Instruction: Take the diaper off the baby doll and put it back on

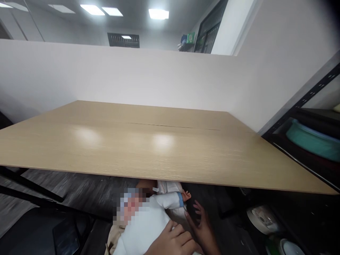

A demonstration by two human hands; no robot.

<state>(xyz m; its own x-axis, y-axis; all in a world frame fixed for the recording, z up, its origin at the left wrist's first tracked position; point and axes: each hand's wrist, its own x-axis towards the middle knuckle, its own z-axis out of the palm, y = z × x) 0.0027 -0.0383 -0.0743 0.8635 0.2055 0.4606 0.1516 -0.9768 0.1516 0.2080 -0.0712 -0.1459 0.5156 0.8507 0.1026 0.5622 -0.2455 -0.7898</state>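
1. Tabletop [191,159] of pale, wood-grained board juts out above the small doll-like figure [147,219] in a white long-sleeved top, which lies slantwise before you, just below the near edge; any quick upward movement could knock its head, blurred out here, against that edge.
2. Blue-banded white cuff [181,199] and the small hand beyond it stick out to your right, close under the board, where they could catch if you turn the figure.
3. Support beneath the figure is hidden from view; with only one of your hands clearly on it, it could slide or roll.
4. Left hand [175,239], yours, rests on the lower part of the white top with fingers bent, half curled; whether they grip cloth, you cannot tell.
5. Right hand [201,219], beside the figure, is open, fingers spread, with nothing visible in its grasp.
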